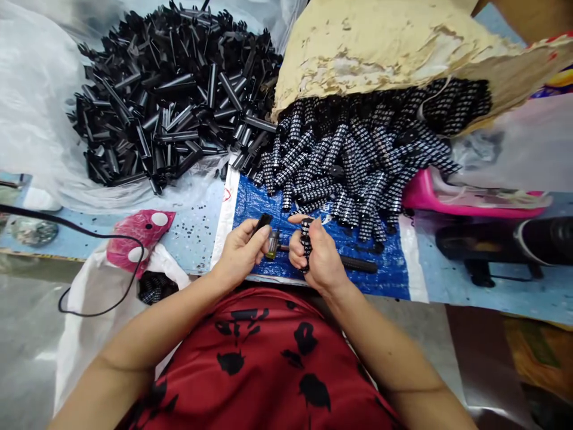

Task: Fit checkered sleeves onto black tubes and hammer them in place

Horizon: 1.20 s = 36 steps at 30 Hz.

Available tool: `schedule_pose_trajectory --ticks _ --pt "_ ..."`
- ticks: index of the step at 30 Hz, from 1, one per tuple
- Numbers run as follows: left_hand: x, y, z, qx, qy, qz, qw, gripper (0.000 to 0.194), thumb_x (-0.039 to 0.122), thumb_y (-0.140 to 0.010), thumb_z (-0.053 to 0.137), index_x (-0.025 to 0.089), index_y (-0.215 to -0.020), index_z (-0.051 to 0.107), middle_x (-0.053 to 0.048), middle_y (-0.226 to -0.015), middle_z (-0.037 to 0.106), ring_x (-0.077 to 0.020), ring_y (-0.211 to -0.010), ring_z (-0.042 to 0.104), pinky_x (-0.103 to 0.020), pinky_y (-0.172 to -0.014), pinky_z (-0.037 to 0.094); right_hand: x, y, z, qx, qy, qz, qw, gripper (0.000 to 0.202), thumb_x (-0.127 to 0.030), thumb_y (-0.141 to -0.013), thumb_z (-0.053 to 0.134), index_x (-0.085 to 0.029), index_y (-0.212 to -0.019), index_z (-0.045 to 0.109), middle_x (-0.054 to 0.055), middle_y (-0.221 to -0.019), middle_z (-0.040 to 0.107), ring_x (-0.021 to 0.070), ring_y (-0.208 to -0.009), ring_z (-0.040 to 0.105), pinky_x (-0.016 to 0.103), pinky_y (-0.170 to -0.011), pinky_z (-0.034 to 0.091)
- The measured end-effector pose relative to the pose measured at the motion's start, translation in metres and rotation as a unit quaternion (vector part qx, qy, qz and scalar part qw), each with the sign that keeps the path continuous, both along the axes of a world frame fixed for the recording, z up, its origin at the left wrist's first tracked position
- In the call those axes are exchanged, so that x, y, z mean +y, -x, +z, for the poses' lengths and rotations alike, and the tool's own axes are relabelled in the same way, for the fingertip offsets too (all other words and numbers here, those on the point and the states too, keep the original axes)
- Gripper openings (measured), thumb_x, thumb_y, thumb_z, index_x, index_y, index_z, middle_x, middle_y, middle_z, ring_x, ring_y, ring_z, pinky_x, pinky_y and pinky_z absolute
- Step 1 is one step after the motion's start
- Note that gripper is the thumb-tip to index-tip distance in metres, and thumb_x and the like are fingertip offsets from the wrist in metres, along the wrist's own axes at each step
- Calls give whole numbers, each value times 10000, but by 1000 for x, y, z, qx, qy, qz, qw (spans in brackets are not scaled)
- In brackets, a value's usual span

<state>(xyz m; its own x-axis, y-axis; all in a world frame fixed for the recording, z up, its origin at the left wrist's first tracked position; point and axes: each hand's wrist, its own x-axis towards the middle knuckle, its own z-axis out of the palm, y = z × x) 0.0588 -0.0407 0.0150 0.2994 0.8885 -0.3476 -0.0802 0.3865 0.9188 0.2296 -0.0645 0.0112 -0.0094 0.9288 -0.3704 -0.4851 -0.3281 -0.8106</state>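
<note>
My left hand grips a small black plastic piece with a yellowish-metal end, held just over the blue sheet. Beside it, my right hand is closed around a patterned black-and-white tube, its top poking out above my fingers. The two parts sit close together, nearly touching. A plain black rod lies on the sheet just right of my right hand.
A heap of black plastic pieces lies on clear plastic at the back left. Patterned tubes spill from a torn paper sack. A pink tray, a black tool, a cable and a pink bag surround them.
</note>
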Motion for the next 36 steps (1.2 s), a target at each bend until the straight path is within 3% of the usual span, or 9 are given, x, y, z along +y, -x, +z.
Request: schedule_pose_trajectory --ticks 4,7,11,15,17,19,25,30,36 --pt "-6 -12 1 56 -89 8 994 380 544 -924 694 182 -824 633 -11 -692 605 -107 -567 494 -260 -556 405 2 5 -2 -11 -10 -78 997 512 -725 -939 577 -241 -1102 619 -52 -662 502 82 -475 437 217 -461 413" --pt "-5 -26 -2 72 -165 -21 983 293 448 -843 808 196 -971 732 -34 -865 706 -159 -770 621 -285 -735 496 5 11 -5 -66 -35 -122 990 472 -669 -995 483 -223 -1061 623 52 -968 669 157 -841 669 319 -794 595" --pt "1 -32 -1 70 -175 -52 981 280 381 -869 770 197 -1080 769 -44 -971 744 -176 -854 654 -293 -813 510 5 4 -12 -209 -145 -69 965 574 -667 -1044 365 -195 -1281 587 158 -1355 624 260 -1300 615 480 -1143 489" --pt "3 -19 6 72 -110 -54 990 291 421 -866 773 181 -1030 767 -21 -809 678 -144 -710 568 -266 -663 453 -2 -26 -19 -470 -350 49 809 1116 -823 -839 621 -229 -1672 173 223 -1699 220 407 -1591 255 597 -1160 465" --pt "2 -12 9 72 -102 -63 990 294 420 -858 785 181 -1028 757 -15 -799 664 -138 -699 551 -262 -647 438 -5 -37 -20 -556 -420 74 714 1136 -691 -842 734 -261 -1693 117 219 -1702 220 421 -1585 265 622 -1168 454" --pt "0 -10 9 73 -111 -59 989 294 453 -886 756 180 -994 740 -21 -819 666 -140 -715 555 -267 -673 446 -7 -40 -19 -576 -459 60 673 1049 -538 -882 773 -243 -1688 168 218 -1625 380 382 -1517 416 593 -1177 467" --pt "-7 -19 2 75 -85 4 994 564 656 -1046 406 175 -859 634 -19 -711 558 -117 -593 441 -283 -595 399 -12 -32 -12 -592 -505 13 628 1079 -566 -820 826 -147 -1650 278 242 -1447 547 352 -1382 567 533 -1105 562" --pt "-6 -23 5 48 -106 -6 993 450 606 -981 591 170 -995 705 -59 -956 682 -169 -892 604 -294 -848 503 -15 -27 -12 -629 -511 -30 585 1017 -574 -839 805 -133 -1622 328 234 -1382 601 355 -1312 621 497 -1045 606" --pt "-1 -14 8 -4 -13 -24 1000 492 620 -859 739 165 -1046 729 -55 -909 712 -168 -776 666 -300 -752 575 -16 -24 -9 -668 -489 -9 562 1017 -591 -847 789 -136 -1625 319 225 -1356 645 361 -1292 639 495 -1044 589"
